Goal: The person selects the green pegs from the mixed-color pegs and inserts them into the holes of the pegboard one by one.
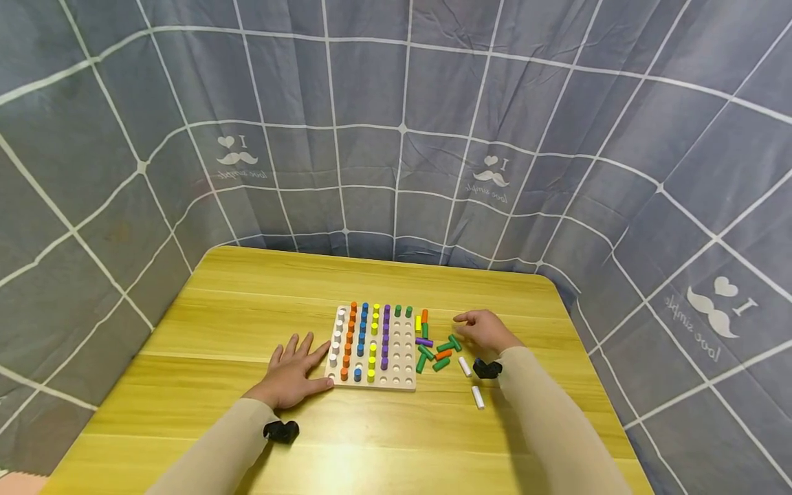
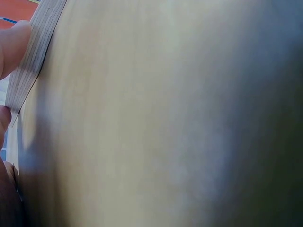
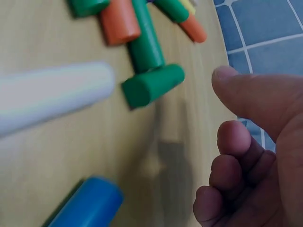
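A wooden pegboard [image 1: 396,386] lies on the table with columns of white, orange, blue, yellow and purple pegs standing in it. Two green pegs [image 1: 403,311] stand at the back of its right-hand columns; holes in front of them show bare. My left hand [image 1: 291,377] rests on the table with spread fingers, its thumb and a finger touching the board's left edge. Right of the loose pegs, my right hand [image 1: 489,333] hovers with loosely bent fingers, holding nothing. Nearest to it is a loose green peg [image 3: 158,85], apart from the fingers.
Loose pegs lie right of the board: several green, an orange peg [image 1: 443,355], a purple peg [image 1: 423,342], a yellow peg [image 1: 418,323] and two white pegs [image 1: 478,397]. A blue peg [image 3: 90,203] shows in the right wrist view. A grey curtain [image 1: 371,158] surrounds the table.
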{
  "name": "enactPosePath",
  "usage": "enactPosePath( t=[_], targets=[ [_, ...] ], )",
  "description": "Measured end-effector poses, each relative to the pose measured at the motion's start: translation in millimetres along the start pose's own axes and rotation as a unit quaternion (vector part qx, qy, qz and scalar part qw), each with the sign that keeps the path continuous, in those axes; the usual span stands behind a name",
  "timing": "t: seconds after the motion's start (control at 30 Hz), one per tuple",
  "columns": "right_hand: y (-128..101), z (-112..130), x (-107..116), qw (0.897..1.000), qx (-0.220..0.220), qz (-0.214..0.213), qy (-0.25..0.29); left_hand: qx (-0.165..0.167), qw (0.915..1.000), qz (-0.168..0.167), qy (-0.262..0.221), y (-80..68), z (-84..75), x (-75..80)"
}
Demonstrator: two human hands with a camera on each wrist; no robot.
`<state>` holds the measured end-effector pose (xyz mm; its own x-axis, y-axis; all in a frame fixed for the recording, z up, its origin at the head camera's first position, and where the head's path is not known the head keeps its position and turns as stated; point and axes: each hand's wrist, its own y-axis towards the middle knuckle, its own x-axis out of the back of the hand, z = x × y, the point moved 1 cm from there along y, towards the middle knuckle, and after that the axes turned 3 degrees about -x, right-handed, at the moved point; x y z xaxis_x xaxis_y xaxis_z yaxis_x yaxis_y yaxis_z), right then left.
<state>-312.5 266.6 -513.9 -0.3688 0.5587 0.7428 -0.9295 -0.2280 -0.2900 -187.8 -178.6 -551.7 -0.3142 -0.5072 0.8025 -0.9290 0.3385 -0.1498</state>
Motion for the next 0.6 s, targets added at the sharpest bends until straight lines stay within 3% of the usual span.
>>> enactPosePath(
  t=[0.27, 0.6],
  targets=[
    [-12, -16, -5, 0.999, -0.025, 0.022, 0.020, -0.003, 1.0000, -0.006, -0.002, 2.3, 5.5, -4.5],
    [-18, -25, -18, 0.995, -0.022, 0.022, 0.093, -0.006, 1.0000, -0.007, 0.002, 3.2, 6.2, -5.3]
  ],
)
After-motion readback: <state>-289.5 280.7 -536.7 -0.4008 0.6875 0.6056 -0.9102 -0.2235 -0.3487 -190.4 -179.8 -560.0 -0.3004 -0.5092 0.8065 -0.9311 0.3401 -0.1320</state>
